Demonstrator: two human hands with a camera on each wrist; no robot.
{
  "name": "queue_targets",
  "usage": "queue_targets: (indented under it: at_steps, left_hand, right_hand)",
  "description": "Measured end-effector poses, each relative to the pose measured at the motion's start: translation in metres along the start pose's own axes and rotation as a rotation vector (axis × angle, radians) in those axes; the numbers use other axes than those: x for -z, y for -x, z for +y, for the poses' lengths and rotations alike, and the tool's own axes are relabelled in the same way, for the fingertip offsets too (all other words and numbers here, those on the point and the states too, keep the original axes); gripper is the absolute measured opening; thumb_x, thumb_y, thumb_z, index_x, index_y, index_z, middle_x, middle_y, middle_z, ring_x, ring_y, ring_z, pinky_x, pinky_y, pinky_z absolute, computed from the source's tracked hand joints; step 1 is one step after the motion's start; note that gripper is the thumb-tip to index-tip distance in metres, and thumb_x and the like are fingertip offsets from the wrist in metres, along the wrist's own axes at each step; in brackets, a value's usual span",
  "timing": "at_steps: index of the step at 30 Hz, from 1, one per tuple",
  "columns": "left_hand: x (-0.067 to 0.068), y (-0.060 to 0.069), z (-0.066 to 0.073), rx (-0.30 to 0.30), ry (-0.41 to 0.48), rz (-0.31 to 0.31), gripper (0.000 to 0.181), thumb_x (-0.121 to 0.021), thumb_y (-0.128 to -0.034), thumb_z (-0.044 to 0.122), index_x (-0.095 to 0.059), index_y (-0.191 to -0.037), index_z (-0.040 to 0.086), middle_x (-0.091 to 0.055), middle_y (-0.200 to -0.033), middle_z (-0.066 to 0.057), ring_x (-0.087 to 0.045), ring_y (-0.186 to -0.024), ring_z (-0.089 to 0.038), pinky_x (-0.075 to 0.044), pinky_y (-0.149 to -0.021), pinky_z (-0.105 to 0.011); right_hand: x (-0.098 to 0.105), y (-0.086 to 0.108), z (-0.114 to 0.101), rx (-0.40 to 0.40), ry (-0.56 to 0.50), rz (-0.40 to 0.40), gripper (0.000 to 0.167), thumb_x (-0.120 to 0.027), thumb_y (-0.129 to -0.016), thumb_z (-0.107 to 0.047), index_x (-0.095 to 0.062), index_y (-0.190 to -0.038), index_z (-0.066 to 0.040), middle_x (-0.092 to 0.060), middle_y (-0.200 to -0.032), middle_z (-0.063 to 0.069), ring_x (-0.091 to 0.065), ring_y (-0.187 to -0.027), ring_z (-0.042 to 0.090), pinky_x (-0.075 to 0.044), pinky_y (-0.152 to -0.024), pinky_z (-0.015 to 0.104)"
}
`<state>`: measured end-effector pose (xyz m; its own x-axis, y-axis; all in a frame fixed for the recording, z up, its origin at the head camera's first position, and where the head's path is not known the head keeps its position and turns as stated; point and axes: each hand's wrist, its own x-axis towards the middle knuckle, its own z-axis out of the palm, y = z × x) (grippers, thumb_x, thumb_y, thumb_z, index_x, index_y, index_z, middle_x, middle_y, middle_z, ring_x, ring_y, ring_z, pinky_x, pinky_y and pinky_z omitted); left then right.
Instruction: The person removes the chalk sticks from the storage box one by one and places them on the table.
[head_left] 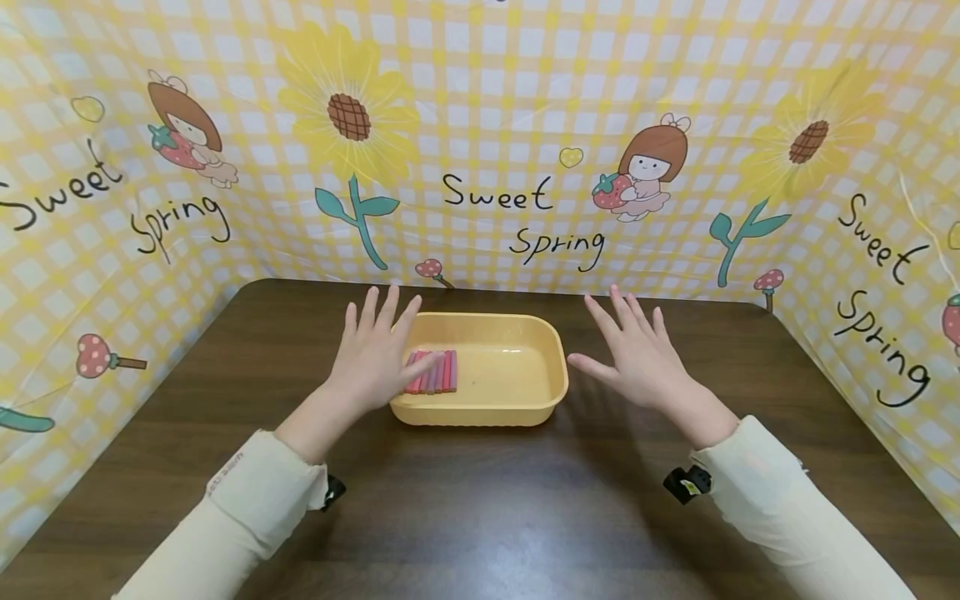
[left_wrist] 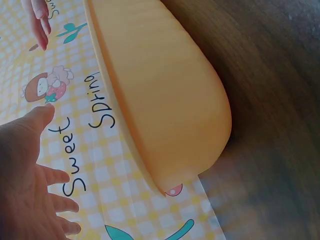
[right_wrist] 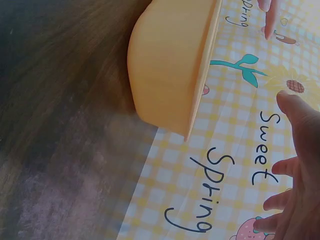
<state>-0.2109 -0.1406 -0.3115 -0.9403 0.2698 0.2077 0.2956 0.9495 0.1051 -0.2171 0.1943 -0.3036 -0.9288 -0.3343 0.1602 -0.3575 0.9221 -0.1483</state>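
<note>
A yellow plastic basin (head_left: 517, 412) stands on the dark table. At its left end lie several short pink and purple sticks (head_left: 451, 373) in a row, of a kind I cannot tell. My left hand (head_left: 369, 358), fingers spread, hovers by the basin's left end, and its thumb covers part of the sticks from the head view. Beyond the right end my right hand (head_left: 641, 358) is held up with fingers apart and nothing in it. Both wrist views show the basin's outer side (left_wrist: 165, 90), with each hand apart from it.
The brown wooden table (head_left: 480, 517) reaches back to a yellow checked cloth (head_left: 495, 108) printed with flowers and lettering. This cloth stands up like a wall behind the table and along both sides. Small black devices (head_left: 687, 483) sit at the wrists.
</note>
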Motion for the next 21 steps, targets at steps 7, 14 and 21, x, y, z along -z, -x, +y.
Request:
queue_targets:
  at_steps: [7,14,21]
  left_hand:
    - [0.009,0.001,-0.001,-0.023,0.041,0.049,0.076,-0.049,-0.0903,0.053,-0.031,-0.144,0.004,-0.022,-0.153,-0.024,-0.017,-0.141,-0.045,-0.018,-0.115,-0.06]
    - [0.017,0.002,-0.008,-0.019,0.121,0.09,0.067,-0.052,-0.0915,0.047,-0.041,-0.139,0.001,-0.037,-0.146,-0.023,-0.033,-0.136,-0.04,-0.031,-0.112,-0.053]
    - [0.02,0.004,-0.021,-0.008,0.246,0.103,0.065,-0.056,-0.0907,0.044,-0.04,-0.139,0.003,-0.044,-0.142,-0.021,-0.042,-0.128,-0.041,-0.041,-0.101,-0.056]
  right_hand:
    - [0.003,0.0,-0.004,0.021,-0.082,0.037,0.08,-0.05,-0.088,-0.059,-0.023,-0.149,-0.016,-0.015,-0.156,0.02,-0.015,-0.143,0.042,-0.011,-0.114,0.063]
    - [0.007,-0.003,-0.011,0.036,-0.178,0.092,0.069,-0.056,-0.09,-0.046,-0.033,-0.145,-0.009,-0.024,-0.152,0.022,-0.025,-0.139,0.042,-0.026,-0.112,0.059]
    - [0.006,-0.008,-0.015,0.074,-0.262,0.172,0.058,-0.06,-0.09,-0.035,-0.043,-0.137,-0.004,-0.038,-0.144,0.021,-0.037,-0.133,0.037,-0.035,-0.108,0.054]
